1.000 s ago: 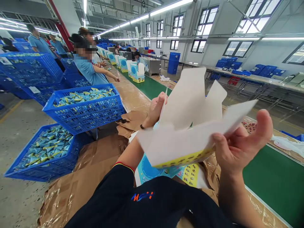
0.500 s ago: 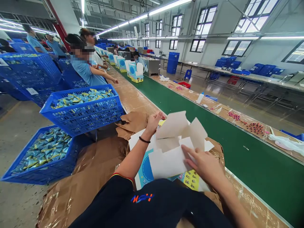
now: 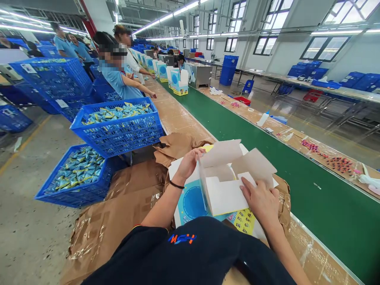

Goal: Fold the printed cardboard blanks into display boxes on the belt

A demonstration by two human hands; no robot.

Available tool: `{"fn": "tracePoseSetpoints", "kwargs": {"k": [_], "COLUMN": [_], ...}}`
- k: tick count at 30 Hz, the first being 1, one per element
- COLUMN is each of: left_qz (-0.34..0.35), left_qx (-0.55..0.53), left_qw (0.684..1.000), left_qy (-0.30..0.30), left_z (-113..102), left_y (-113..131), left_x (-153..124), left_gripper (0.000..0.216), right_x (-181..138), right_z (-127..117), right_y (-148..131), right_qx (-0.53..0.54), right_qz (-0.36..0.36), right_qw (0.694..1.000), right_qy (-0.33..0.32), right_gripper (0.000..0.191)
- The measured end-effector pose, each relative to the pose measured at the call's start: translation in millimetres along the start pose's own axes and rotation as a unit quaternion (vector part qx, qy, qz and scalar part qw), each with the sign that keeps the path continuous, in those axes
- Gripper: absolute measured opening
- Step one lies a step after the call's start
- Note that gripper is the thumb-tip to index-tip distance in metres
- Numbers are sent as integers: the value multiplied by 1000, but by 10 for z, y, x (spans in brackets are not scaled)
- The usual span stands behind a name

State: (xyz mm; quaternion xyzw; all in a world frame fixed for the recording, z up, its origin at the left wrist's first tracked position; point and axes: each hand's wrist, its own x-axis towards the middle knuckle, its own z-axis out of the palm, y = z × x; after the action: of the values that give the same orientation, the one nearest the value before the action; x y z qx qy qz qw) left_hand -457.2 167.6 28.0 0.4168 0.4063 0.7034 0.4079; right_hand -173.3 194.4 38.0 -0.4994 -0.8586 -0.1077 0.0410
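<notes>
Right hand (image 3: 261, 202) is lying open, fingers extended, pressing on the front panel of a half-folded white carton (image 3: 222, 198); left hand (image 3: 188, 164) is grasping the carton's left edge. Carton is sitting on a printed blue-and-yellow sheet (image 3: 191, 202), which is lying over brown kraft paper (image 3: 133, 190). Farther out, blue plastic crates (image 3: 124, 134) of blue-and-yellow sachets are standing left, a green conveyor belt (image 3: 311, 190) is running right, and a co-worker (image 3: 118, 81) in a blue shirt is standing beyond the crates.

Long factory hall: white walls (image 3: 362, 55), tall windows (image 3: 325, 47), fluorescent tubes (image 3: 178, 12) overhead, concrete floor (image 3: 32, 225), steel benches (image 3: 335, 91) along right.
</notes>
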Motion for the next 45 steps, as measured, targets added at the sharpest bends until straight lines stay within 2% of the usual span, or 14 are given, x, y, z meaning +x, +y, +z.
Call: {"fn": "tracePoseSetpoints", "kwargs": {"k": [6, 9, 11, 14, 15, 17, 20, 22, 25, 30, 33, 36, 41, 45], "left_qz": [-112, -154, -156, -157, -164, -177, -185, -156, -36, 72, 51, 3, -9, 7], "left_qx": [150, 172, 158, 119, 103, 78, 71, 83, 113, 153, 237, 391, 617, 659], "left_qw": [982, 973, 975, 980, 981, 981, 980, 984, 992, 986, 968, 912, 774, 739], "left_qy": [-1, -22, -10, 25, 28, 20, 1, 9, 43, 6, -67, -121, -143, -141], "left_z": [300, 308, 219, 50, 12, -13, 59, 135, 206, 152, 96, 136, 403, 485], "left_y": [-220, -229, -205, -167, -160, -160, -201, -261, -377, -430, -291, -128, -127, -215], "left_x": [-135, -53, 21, 98, 112, 127, 131, 127, 114, 92, 91, 72, 9, 44], "left_gripper": [96, 87, 75, 65, 64, 64, 64, 64, 57, 19, 22, 14, 84, 106], "right_x": [40, 32, 103, 408, 551, 845, 1158, 1228, 1192, 1091, 1082, 1097, 1123, 1175], "right_z": [94, 108, 110, 110, 110, 111, 120, 138, 199, 302, 266, 188, 154, 189], "right_y": [-224, -158, 55, 518, 651, 798, 680, 482, 263, 301, 385, 401, 252, 178], "right_qx": [37, 105, 206, 414, 485, 605, 638, 583, 541, 601, 593, 470, 222, 205], "right_qz": [-49, -81, -52, 94, 139, 136, 3, -51, -77, -106, -120, -195, -224, -212], "right_qw": [996, 978, 936, 810, 775, 755, 766, 798, 834, 790, 796, 857, 946, 954], "right_qy": [57, 158, 279, 404, 381, 213, -81, -147, -74, 55, -12, -82, -74, -60], "right_gripper": [25, 21, 27, 41, 50, 76, 115, 128, 117, 29, 39, 47, 87, 91]}}
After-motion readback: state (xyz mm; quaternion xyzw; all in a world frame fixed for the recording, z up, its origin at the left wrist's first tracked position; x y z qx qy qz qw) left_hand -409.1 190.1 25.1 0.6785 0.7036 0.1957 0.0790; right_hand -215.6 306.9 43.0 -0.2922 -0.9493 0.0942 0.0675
